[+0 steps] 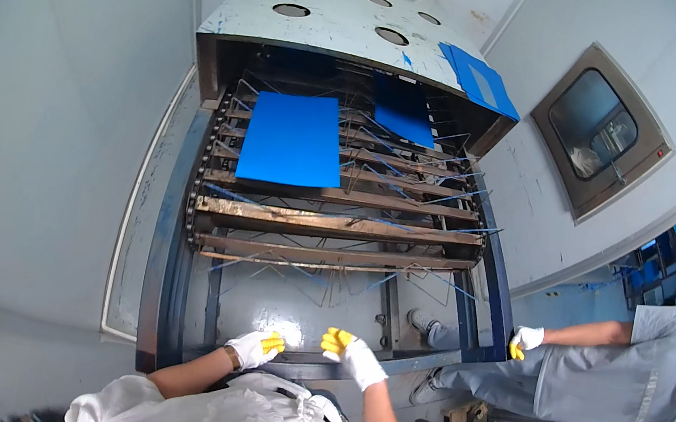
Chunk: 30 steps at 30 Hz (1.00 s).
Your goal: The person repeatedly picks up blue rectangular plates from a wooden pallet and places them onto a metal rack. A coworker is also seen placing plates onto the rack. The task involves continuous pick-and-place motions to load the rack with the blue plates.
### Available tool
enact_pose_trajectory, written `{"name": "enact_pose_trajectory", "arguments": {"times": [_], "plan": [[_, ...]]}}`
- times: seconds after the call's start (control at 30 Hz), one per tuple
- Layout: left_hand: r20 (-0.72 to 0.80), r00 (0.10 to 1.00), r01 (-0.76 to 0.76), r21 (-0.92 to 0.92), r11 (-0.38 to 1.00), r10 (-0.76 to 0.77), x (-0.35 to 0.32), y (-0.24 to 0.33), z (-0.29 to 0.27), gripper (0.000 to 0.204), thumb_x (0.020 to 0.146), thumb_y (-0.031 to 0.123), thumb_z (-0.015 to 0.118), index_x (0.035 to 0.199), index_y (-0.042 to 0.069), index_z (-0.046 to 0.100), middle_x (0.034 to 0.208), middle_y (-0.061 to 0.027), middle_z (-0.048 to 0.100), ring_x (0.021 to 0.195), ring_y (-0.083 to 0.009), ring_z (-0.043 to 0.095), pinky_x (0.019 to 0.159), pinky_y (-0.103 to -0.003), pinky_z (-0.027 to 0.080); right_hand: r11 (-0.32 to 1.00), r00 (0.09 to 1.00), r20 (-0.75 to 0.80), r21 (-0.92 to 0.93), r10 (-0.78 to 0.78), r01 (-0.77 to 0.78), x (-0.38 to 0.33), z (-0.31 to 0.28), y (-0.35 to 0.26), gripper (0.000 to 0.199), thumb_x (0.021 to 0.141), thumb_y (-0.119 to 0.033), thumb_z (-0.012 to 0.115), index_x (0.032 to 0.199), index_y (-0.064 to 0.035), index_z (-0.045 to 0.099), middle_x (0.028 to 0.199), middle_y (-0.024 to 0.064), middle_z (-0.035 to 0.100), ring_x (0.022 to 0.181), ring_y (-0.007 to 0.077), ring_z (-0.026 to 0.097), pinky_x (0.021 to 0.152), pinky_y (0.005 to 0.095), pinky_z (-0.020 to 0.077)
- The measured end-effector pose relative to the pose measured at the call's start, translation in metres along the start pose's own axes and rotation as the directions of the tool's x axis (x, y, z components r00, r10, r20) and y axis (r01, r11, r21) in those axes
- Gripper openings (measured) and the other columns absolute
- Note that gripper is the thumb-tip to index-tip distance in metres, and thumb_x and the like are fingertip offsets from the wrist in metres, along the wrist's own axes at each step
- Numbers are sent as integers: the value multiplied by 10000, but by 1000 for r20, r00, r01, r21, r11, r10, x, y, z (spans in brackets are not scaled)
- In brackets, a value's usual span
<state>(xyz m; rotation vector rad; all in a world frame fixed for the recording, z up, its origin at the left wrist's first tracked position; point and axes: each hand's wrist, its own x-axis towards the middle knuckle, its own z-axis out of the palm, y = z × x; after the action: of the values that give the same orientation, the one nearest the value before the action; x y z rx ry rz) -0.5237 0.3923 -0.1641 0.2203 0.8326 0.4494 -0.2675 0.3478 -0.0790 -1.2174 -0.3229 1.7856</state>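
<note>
1. Pale grey walls all round, smooth and matte; a steel-framed hatch window [602, 131] with rounded glass set in the right-hand wall.
2. Straight ahead, a tall grey metal conveyor machine [335, 21], its painted hood scuffed and pierced by round holes.
3. Below the hood, a chain-driven rack of rusty brown metal slats [335, 227] strung with thin wire fingers, framed by dark blue steel uprights.
4. Resting on the upper slats, left of centre: a flat, rectangular bright blue sheet [294, 139], smooth and matte, well above both hands.
5. Deeper under the hood, a second blue sheet [403, 111]; draped over the hood's right corner, a third blue sheet [480, 82].
6. Left hand [254, 347] in a white knit glove with yellow fingertips, loosely curled near the machine's grey front panel, grasping nothing.
7. Right hand [351, 353], gloved alike, fingers spread open, empty, just beside the left.
8. At right, a co-worker in a grey-blue uniform [616, 378] bending low, one gloved hand [525, 340] at the blue frame.
</note>
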Motion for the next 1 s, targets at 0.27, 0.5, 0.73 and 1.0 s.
{"name": "enact_pose_trajectory", "arguments": {"times": [0.27, 0.5, 0.73, 1.0], "plan": [[-113, 992, 16, -263, 965, -48, 16, 27, -28, 207, 853, 180, 469, 1007, 53, 520, 1013, -101, 549, 916, -247, 521, 709, -308, 454, 967, 903, 422, -187, -80, 173, 39, 127, -141, 379, 861, -232, 475, 1150, 13, 462, 1068, 105, 544, 944, 175, 544, 822, 276, 442], [-113, 993, -63, -296, 953, 31, 8, 28, -30, 237, 853, 164, 445, 1044, 44, 520, 1023, -90, 549, 922, -230, 515, 726, -300, 453, 969, 964, 246, 244, -106, 45, 151, 214, -137, 389, 860, -340, 461, 1127, -59, 425, 1095, 113, 497, 1029, 229, 477, 863, 355, 415], [-95, 995, -64, -291, 955, 38, -19, 36, -23, 227, 852, 194, 461, 1018, 52, 521, 1003, -84, 558, 900, -225, 528, 697, -299, 451, 376, 562, 449, -440, -695, 816, 144, 228, -183, 225, 877, -217, 450, 929, -8, 515, 898, 87, 560, 812, 221, 544, 738, 359, 474], [64, 985, -128, -348, 929, 159, -72, 105, 116, 248, 846, 288, 472, 948, 73, 542, 943, -111, 578, 898, -268, 540, 728, -376, 459, 492, 723, 169, -629, -670, 602, -78, 136, -184, 314, 823, -151, 530, 1087, 17, 502, 947, 79, 584, 883, 148, 535, 798, 283, 412]]}}
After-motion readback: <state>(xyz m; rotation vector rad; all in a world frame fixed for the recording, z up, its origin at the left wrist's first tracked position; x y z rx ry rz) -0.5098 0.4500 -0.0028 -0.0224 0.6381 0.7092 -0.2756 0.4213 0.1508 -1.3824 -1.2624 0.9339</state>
